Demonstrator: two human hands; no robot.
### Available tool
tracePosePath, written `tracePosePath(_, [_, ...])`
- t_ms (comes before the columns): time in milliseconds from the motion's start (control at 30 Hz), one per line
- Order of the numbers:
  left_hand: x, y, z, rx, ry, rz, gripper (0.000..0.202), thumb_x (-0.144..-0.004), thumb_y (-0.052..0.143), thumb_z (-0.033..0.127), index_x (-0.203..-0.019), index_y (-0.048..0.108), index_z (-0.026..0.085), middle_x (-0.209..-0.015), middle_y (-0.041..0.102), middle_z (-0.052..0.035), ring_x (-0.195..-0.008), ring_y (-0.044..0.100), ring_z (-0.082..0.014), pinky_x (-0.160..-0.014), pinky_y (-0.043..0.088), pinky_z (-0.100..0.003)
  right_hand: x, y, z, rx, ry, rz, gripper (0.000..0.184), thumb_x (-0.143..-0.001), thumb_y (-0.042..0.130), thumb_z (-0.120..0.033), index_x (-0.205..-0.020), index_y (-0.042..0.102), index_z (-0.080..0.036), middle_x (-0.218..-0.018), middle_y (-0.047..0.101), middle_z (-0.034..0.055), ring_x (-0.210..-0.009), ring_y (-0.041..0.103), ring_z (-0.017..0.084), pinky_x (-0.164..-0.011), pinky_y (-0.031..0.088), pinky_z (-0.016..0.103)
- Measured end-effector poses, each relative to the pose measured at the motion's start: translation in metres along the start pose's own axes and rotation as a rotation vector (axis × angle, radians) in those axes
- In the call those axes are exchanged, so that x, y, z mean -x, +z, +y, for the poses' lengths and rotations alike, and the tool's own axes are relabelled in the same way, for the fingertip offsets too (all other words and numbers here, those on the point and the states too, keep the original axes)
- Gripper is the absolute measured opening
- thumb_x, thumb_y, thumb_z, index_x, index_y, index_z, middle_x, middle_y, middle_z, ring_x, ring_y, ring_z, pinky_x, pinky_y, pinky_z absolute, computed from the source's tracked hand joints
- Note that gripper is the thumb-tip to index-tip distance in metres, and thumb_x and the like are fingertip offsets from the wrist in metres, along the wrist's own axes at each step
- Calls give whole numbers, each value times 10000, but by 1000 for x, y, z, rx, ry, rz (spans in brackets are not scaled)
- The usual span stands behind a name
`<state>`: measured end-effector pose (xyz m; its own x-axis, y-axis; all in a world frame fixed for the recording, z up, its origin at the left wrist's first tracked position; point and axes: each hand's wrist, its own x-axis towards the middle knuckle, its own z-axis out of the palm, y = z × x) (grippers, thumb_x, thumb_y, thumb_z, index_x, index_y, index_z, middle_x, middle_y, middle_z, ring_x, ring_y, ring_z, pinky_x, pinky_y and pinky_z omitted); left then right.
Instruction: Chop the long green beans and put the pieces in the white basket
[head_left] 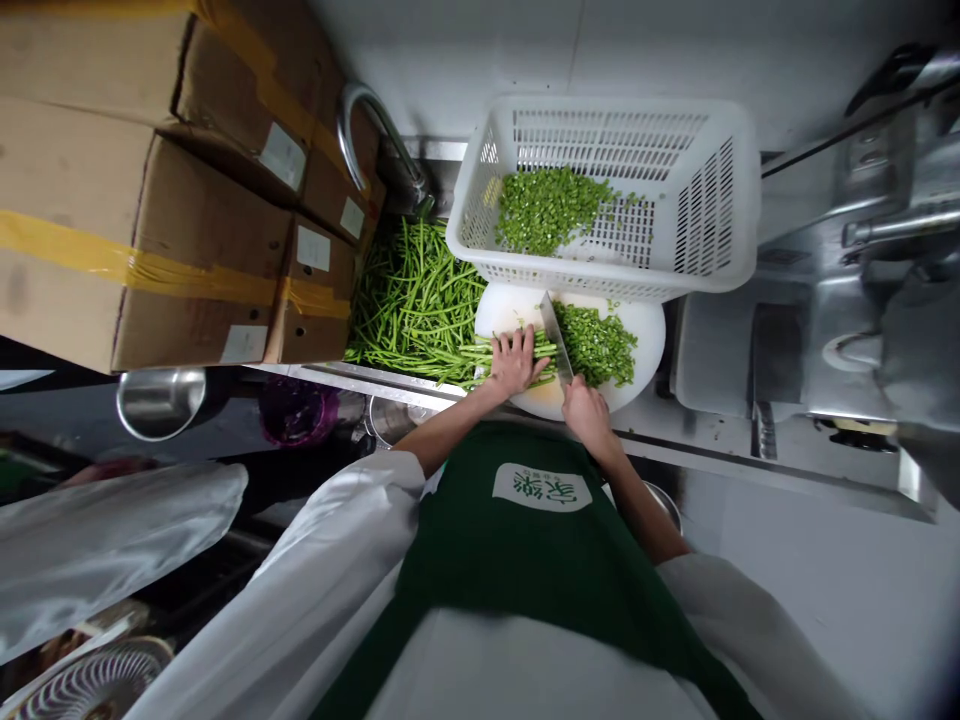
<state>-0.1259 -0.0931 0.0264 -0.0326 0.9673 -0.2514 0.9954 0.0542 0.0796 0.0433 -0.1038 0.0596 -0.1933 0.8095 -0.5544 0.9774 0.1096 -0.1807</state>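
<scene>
My right hand (587,408) is wrapped round the handle of a broad kitchen knife (555,335). Its blade points away from me and stands on the white round cutting board (502,305), against the cut ends of a bunch of green beans (545,348). My left hand (513,362) presses down over that bunch, just left of the blade, with its fingers curved across it. Small chopped bean pieces (600,343) lie heaped on the board to the right of the knife. Left of the board, long whole green beans (420,300) fill the sink.
A white slotted plastic basket (705,270) with chopped pieces stands behind the board, overlapping its back edge. A curved faucet (390,130) rises over the sink. Taped cardboard boxes (202,240) are stacked at the left. Metal equipment (847,340) occupies the right side.
</scene>
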Motion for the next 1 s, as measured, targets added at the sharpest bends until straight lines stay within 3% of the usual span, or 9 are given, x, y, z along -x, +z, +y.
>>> tracePosePath(167, [17, 1, -20, -43, 64, -39, 1210, -804, 537, 835, -1648, 78, 99, -1677, 139, -247, -1546, 60, -478, -1202, 185, -609, 0, -1, 0, -21, -2, -15, 323, -1063, 329, -260, -1254, 540, -106, -1063, 726, 195, -1037, 707, 273, -880, 472, 317])
tracePosePath(233, [21, 4, -26, -75, 78, -64, 1294, -733, 649, 816, -1649, 70, 108, -1676, 120, -256, -1544, 34, -497, -1202, 156, -636, 2, 0, -1, -5, -13, -12, 327, -1058, 329, -242, -1264, 537, -96, -1066, 723, 200, -1038, 706, 278, -879, 473, 320])
tracePosePath(367, [17, 9, -32, -81, 54, -59, 1203, -805, 655, 708, -1647, 55, 94, -1591, 299, -273, -1497, 203, -498, -1199, 141, -646, 6, -1, 3, 34, -66, -9, 319, -1056, 331, -238, -1251, 544, -101, -1057, 722, 196, -1024, 708, 276, -875, 472, 322])
tracePosePath(500, [7, 11, -36, -51, 92, -73, 1092, -861, 637, 606, -1623, 120, 21, -1469, 431, -281, -1401, 359, -450, -1218, 139, -600, 6, -4, 6, 50, -27, -18, 327, -1061, 315, -246, -1251, 538, -101, -1055, 719, 205, -1019, 707, 275, -871, 471, 330])
tracePosePath(700, [1, 11, -39, -21, 135, -119, 921, -928, 533, 590, -1574, 237, 4, -1498, 413, -274, -1385, 368, -415, -1220, 156, -552, 11, -11, 1, 88, -57, -41, 325, -1057, 317, -249, -1244, 543, -109, -1066, 725, 195, -1018, 705, 270, -863, 468, 316])
tracePosePath(1000, [1, 6, -32, 11, 127, -139, 821, -926, 555, 474, -1516, 318, -46, -1457, 429, -299, -1308, 401, -423, -1163, 217, -559, 44, -35, -9, 121, -43, -31, 337, -1067, 280, -285, -1217, 536, -124, -983, 740, 181, -931, 719, 282, -814, 460, 331])
